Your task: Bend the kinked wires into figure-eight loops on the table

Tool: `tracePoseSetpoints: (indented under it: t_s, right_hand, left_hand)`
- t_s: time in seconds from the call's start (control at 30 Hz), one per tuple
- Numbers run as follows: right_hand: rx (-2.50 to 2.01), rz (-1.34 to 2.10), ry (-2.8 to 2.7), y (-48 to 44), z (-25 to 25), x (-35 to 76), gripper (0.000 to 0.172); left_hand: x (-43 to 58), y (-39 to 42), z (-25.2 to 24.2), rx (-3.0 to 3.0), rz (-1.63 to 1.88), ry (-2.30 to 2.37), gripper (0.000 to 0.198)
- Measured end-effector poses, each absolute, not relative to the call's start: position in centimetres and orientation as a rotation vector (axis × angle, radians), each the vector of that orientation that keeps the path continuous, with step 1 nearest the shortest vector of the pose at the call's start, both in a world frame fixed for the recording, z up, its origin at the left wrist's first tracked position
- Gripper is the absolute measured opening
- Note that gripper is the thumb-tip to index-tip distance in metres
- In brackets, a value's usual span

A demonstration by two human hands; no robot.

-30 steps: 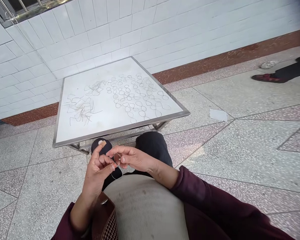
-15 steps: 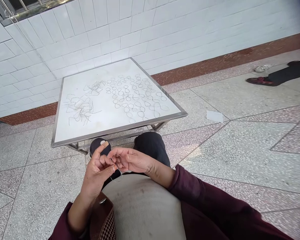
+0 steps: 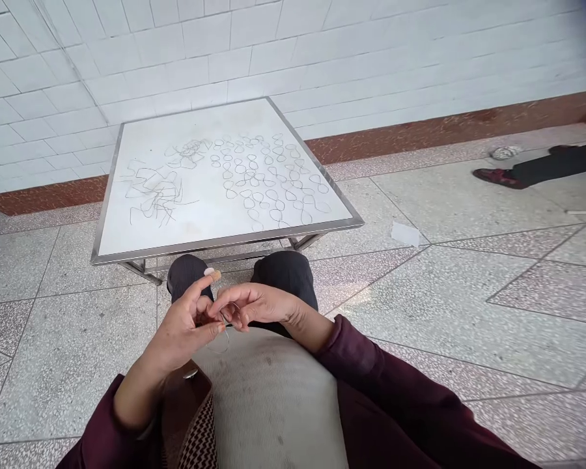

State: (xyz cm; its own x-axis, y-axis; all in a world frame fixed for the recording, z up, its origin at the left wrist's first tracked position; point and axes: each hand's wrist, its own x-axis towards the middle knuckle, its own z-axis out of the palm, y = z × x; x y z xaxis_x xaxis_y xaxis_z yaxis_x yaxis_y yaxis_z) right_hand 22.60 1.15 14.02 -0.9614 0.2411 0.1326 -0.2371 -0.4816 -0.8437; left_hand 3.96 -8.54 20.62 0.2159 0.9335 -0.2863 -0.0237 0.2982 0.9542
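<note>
My left hand [image 3: 185, 326] and my right hand [image 3: 254, 305] meet in front of my lap, above my knees. Both pinch a thin wire loop [image 3: 223, 335] that hangs between the fingertips. My left index finger sticks up with a plaster on its tip. A low white table [image 3: 127, 241] with a metal rim stands just beyond my knees. On its right half lie several small bent wire loops [image 3: 268, 182] in rows. On its left half lies a tangle of unbent wire pieces [image 3: 151, 192].
A white tiled wall with a brown skirting runs behind the table. Speckled floor tiles surround it. Another person's leg and red shoe [image 3: 501, 176] rest on the floor at far right. A scrap of white paper [image 3: 403, 233] lies on the floor right of the table.
The view has tilted down a little, so the table sits higher in frame. My hands stay together on the wire loop, with the fingers shifting slightly.
</note>
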Motion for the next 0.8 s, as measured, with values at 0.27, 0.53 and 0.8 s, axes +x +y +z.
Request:
tracePoseSetpoints:
  t_s: [0.27, 0.53, 0.8]
  right_hand:
    - [-0.080, 2.409, -1.525, 1.0, 14.6, 22.7, 0.051]
    - [-0.327, 1.951, -1.986, 0.9, 17.2, 23.3, 0.030]
    - [-0.505, 0.860, -2.477, -1.2, 18.4, 22.4, 0.022]
  left_hand:
    - [4.0, -8.6, 21.3, 1.128, 0.854, 1.195, 0.072]
    - [4.1, -8.6, 20.9, 1.269, 0.835, 1.357, 0.071]
    - [3.9, -8.6, 19.7, 1.315, 0.871, 1.360, 0.074]
